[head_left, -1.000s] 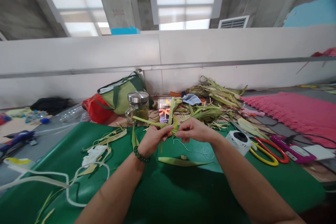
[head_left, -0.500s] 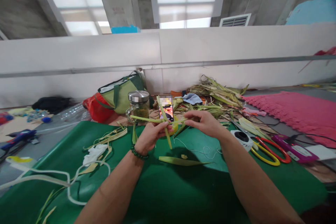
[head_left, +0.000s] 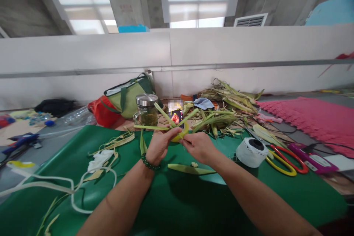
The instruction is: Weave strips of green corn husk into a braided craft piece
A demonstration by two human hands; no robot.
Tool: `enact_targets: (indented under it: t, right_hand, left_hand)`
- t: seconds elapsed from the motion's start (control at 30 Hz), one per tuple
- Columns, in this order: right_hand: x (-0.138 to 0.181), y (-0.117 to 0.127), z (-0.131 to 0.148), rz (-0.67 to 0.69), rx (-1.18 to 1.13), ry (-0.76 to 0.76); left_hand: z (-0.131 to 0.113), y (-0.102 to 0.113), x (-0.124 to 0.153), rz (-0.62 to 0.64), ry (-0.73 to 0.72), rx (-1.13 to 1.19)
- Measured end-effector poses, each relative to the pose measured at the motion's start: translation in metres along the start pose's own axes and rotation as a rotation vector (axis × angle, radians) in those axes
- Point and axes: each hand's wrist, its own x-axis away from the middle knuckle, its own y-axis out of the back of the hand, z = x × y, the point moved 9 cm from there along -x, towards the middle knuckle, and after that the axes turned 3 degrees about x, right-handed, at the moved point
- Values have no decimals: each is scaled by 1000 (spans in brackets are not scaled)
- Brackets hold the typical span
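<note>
My left hand (head_left: 159,146), with a dark bead bracelet at the wrist, is closed round a small bundle of green leaf strips (head_left: 177,129) held above the green mat (head_left: 171,199). Strips fan out from it to the left, up and to the right. My right hand (head_left: 198,146) pinches the same bundle from the right side, fingers pressed together. A thin white thread hangs near the hands; I cannot tell which hand holds it. A loose green leaf (head_left: 190,170) lies on the mat just below the hands.
A glass jar with a metal lid (head_left: 145,111) and a lit phone (head_left: 176,113) stand behind the hands. A pile of leaves (head_left: 224,107), a white tape roll (head_left: 251,152), red and yellow scissors (head_left: 284,158), a green bag (head_left: 127,96) and white tubing (head_left: 61,188) lie around.
My right hand drew back from the far right end of a strip to the bundle's centre, close to my left hand. The strips now fan upward.
</note>
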Motion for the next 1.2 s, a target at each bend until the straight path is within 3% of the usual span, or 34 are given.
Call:
enact_targets:
  t: [0.17, 0.33, 0.4, 0.53, 0.63, 0.8, 1.07, 1.2]
  right_hand:
    - [5, 9, 2, 39, 11, 81]
    - [1, 18, -14, 51, -99, 44]
    - [-4, 18, -22, 34, -277, -13]
    - [-12, 6, -38, -70, -921, -193]
    - [-9, -2, -47, -196, -1181, -343]
    - [-2, 0, -57, -306, -1340, -456]
    - [-3, -9, -61, -253, -1456, -577]
    - [-3, -8, -55, -243, -1444, -547]
  left_hand:
    - [-5, 17, -8, -64, 22, -14]
    - [-6, 9, -5, 66, 51, -112]
    - [-3, 0, -1, 136, 78, -87]
    - [7, -15, 6, 276, 115, -168]
    - [9, -15, 7, 262, 82, -247]
    - [1, -6, 5, 165, 42, -365]
    - [1, -13, 7, 195, 62, -218]
    - [-11, -16, 9, 198, -42, -377]
